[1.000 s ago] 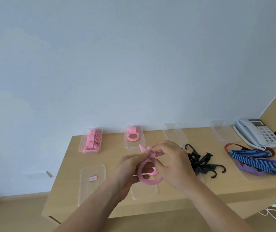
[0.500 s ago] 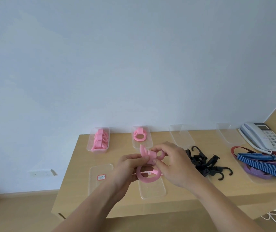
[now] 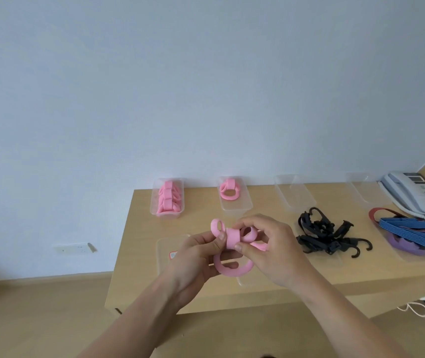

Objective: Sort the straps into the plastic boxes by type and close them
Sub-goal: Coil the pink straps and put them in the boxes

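My left hand [image 3: 201,251] and my right hand [image 3: 270,249] both grip one pink strap [image 3: 232,237] above the table's front middle, its band rolled into loops. At the back left, a clear box [image 3: 154,202] holds several rolled pink straps. The clear box [image 3: 242,205] beside it holds one rolled pink strap [image 3: 229,189]. Two more clear boxes [image 3: 294,195] [image 3: 361,188] stand empty at the back. Black hook straps [image 3: 327,236] lie in a pile on the right. Blue, purple and red straps [image 3: 412,231] lie at the far right.
A clear lid [image 3: 165,254] with a red sticker lies flat under my left hand, another lid [image 3: 245,280] under my right. A white telephone [image 3: 412,195] sits at the back right corner. The wooden table [image 3: 134,254] ends at a wall behind; a white cable [image 3: 415,308] hangs below right.
The strap has been rolled tighter between both hands and now shows a wrapped middle band with loops either side. The view has shifted so the table sits further right.
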